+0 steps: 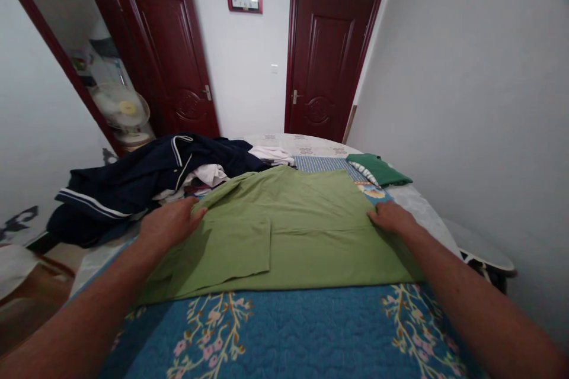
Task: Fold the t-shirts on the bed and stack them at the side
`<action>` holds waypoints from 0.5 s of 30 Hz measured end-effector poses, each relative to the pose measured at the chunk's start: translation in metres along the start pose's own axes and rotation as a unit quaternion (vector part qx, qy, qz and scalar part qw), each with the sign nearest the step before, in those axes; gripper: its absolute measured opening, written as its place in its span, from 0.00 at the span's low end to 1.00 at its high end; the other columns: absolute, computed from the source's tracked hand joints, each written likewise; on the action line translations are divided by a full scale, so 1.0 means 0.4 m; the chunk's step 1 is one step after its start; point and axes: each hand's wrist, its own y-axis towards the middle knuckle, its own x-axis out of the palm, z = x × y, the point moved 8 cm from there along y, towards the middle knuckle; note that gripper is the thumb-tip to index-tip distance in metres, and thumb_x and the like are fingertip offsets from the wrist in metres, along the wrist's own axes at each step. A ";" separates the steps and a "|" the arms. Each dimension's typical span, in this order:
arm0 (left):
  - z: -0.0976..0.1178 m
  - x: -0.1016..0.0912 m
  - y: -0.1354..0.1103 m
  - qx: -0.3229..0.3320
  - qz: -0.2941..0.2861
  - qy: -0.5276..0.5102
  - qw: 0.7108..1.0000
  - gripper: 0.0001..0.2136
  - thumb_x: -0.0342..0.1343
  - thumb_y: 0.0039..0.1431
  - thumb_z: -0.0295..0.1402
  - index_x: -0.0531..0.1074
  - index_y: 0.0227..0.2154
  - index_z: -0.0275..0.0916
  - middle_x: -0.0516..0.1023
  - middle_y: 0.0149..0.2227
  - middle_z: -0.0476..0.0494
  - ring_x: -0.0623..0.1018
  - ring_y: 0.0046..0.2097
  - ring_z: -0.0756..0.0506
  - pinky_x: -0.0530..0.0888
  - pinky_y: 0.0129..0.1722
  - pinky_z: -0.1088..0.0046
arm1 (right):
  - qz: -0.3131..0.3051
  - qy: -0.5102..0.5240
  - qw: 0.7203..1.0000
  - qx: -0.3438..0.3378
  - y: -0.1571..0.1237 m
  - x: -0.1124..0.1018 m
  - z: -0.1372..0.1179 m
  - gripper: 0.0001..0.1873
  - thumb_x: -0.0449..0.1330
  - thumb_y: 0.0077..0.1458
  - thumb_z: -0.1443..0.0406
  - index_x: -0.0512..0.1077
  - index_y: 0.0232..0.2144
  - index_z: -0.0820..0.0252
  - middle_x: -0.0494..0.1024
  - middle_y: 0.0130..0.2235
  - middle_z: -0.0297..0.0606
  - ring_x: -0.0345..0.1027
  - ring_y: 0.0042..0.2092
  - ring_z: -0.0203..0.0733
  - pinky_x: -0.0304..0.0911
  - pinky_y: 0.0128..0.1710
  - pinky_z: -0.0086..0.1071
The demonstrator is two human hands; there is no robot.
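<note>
1. Where the blue quilted cover (311,331) shows, it borders the near side of the light-green garment (311,257), which is spread over it.
2. At the garment's left edge, the left hand (171,222) reaches forward, thumb turned inward, clamped on fabric.
3. At its right edge, the right hand (392,217), knuckles up, pinches it, well apart from the left.
4. Beyond the garment lie navy clothing (133,177), left, and dark-green cloth (383,170), right.
</note>
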 end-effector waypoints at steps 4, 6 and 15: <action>0.116 -0.026 0.155 0.082 0.042 -0.012 0.996 0.28 0.49 0.68 0.48 0.75 0.62 0.37 0.80 0.58 0.28 0.80 0.57 0.29 0.73 0.54 0.55 | 0.047 0.029 0.997 -0.058 0.091 -0.064 -0.082 0.20 0.55 0.66 0.62 0.80 0.51 0.67 0.80 0.55 0.60 0.76 0.55 0.55 0.67 0.56 0.42; 0.171 -0.015 0.228 0.118 0.054 -0.025 0.991 0.27 0.49 0.68 0.46 0.75 0.62 0.36 0.81 0.58 0.31 0.79 0.58 0.31 0.72 0.56 0.58 | 0.086 0.053 0.991 -0.084 0.137 -0.096 -0.126 0.20 0.55 0.66 0.66 0.79 0.54 0.67 0.79 0.58 0.57 0.73 0.59 0.52 0.63 0.61 0.39; 0.229 0.171 0.394 0.108 -0.019 -0.080 0.991 0.27 0.44 0.65 0.44 0.77 0.59 0.38 0.85 0.52 0.36 0.83 0.51 0.36 0.74 0.50 0.65 | 0.131 0.072 0.984 -0.097 0.341 -0.110 -0.238 0.30 0.49 0.67 0.72 0.65 0.69 0.65 0.68 0.70 0.49 0.63 0.67 0.43 0.55 0.67 0.33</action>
